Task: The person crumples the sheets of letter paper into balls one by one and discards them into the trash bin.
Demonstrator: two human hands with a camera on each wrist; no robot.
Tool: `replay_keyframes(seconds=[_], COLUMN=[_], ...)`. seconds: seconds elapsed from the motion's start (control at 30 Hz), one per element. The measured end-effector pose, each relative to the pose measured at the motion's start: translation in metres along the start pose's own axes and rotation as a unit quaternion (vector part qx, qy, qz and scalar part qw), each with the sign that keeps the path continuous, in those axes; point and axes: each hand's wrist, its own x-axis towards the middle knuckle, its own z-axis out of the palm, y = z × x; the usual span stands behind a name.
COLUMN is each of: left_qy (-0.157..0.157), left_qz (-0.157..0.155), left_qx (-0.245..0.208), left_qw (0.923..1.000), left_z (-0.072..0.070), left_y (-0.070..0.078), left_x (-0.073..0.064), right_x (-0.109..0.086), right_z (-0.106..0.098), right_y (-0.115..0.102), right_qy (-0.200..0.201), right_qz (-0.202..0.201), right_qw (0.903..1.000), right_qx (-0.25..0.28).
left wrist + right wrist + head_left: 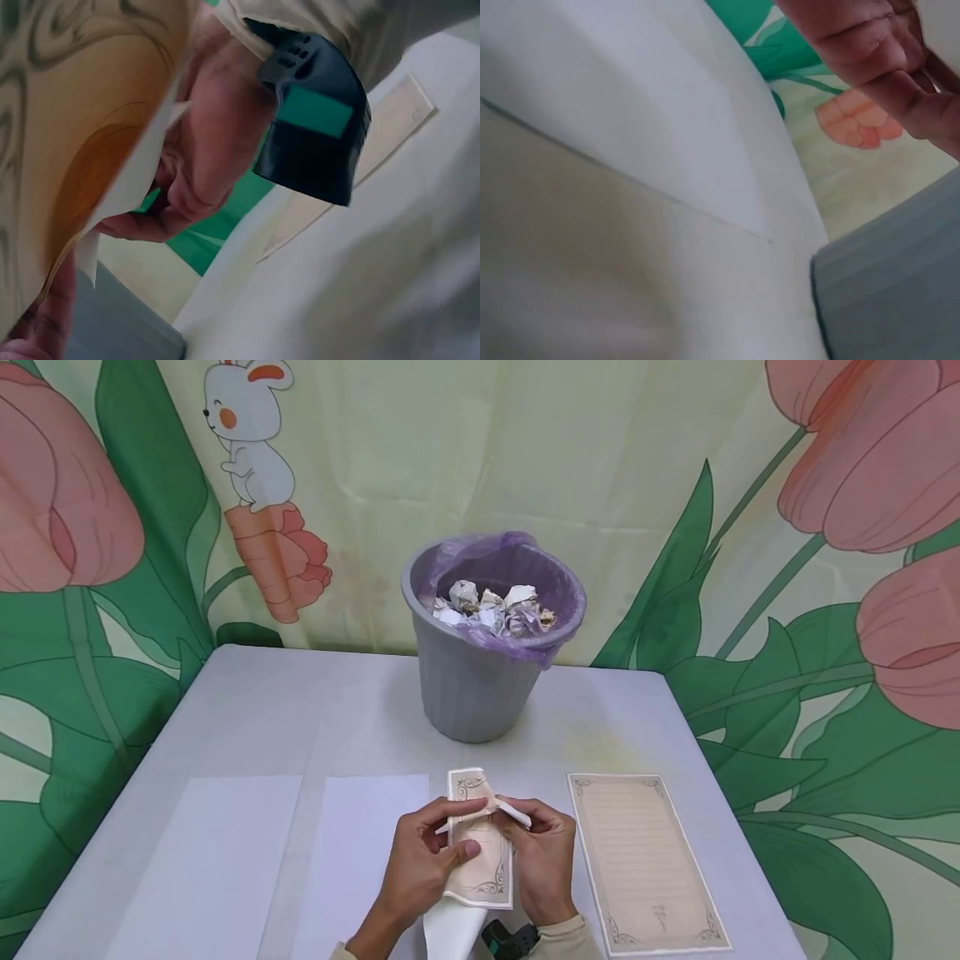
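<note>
Between both hands is a cream sheet of letter paper [483, 860] with a scrolled border, bent and creased near its upper part. My left hand [423, 860] pinches it from the left, thumb lying over its printed face. At the right edge my right hand [543, 856] grips a narrow, rolled or folded part of the paper whose white side shows. A white paper portion [453, 931] hangs below the printed piece. In the left wrist view the curved sheet [82, 150] fills the left side, with the right hand [217, 142] behind it.
A grey bin [472, 693] with a purple liner [558, 602] stands at the back, holding crumpled paper [491, 610]. Another bordered letter sheet [645, 860] lies at the right. White sheets [210, 852] lie on the left of the white table [337, 710].
</note>
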Motion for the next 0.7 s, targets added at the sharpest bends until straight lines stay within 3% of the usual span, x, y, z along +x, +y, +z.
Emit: replay_keyframes(seconds=[0.2,0.3,0.37,0.43,0.5,0.6,0.7], left_qy=[0.056,0.081,0.091,0.092,0.084,0.068,0.047], left_qz=[0.007,0.01,0.007,0.001,-0.007,-0.037,-0.075], left_qx=[0.064,0.068,0.064,0.063,0.062,0.058,0.048], left_qw=[0.9963,0.9944,0.9938,0.9937,0.9945,0.9953,0.9949], left_z=[0.005,0.003,0.0,-0.004,-0.007,-0.011,-0.011], left_y=[0.008,0.013,0.017,0.022,0.026,0.03,0.032], left_x=[0.001,0.002,0.004,0.006,0.008,0.01,0.013], right_x=[-0.001,-0.001,0.0,0.004,0.009,0.018,0.024], right_z=[0.002,-0.003,-0.011,-0.021,-0.03,-0.039,-0.043], right_y=[-0.004,-0.006,-0.008,-0.009,-0.011,-0.012,-0.013], right_qy=[-0.013,-0.088,-0.171,-0.261,-0.324,-0.376,-0.388], right_qz=[0.028,0.016,0.002,-0.016,-0.029,-0.034,-0.015], right_qw=[0.9993,0.9959,0.9853,0.9652,0.9456,0.926,0.9215], right_qx=[0.019,0.015,0.01,0.005,-0.012,-0.016,0.008])
